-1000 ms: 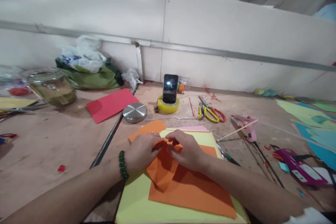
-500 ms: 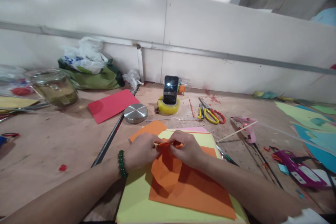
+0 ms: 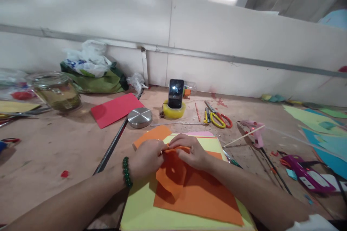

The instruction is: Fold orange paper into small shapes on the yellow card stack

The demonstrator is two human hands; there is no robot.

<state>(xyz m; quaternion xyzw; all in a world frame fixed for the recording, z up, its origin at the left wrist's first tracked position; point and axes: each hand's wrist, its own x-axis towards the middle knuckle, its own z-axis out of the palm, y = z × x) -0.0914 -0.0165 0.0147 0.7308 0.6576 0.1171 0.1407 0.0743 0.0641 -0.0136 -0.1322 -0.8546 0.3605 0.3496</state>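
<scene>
Both hands pinch the far edge of a curved piece of orange paper [image 3: 171,173], which stands partly raised with a shadowed fold. My left hand [image 3: 149,157], with a green bead bracelet [image 3: 126,171] at the wrist, closes on the edge's left end. My right hand [image 3: 191,151] grips just beside it, thumb below and fingers bent over the top. Under the piece lies a flat orange sheet [image 3: 208,198] on a stack of pale yellow paper [image 3: 141,209]. Another orange piece [image 3: 153,135] lies beyond my left hand. The fingertips partly hide the held edge.
A phone [image 3: 176,94] stands in a yellow tape roll [image 3: 175,113]. Nearby are a steel lid [image 3: 140,117], red paper [image 3: 116,110], scissors [image 3: 217,117], a pink glue gun [image 3: 253,130] with a stick across it, and a purple tool [image 3: 307,173]. A glass jar [image 3: 55,92] stands at left.
My right hand's fingers have shifted left and stretched along the paper's edge, nearer my left fingertips. The orange piece's raised edge has changed shape slightly.
</scene>
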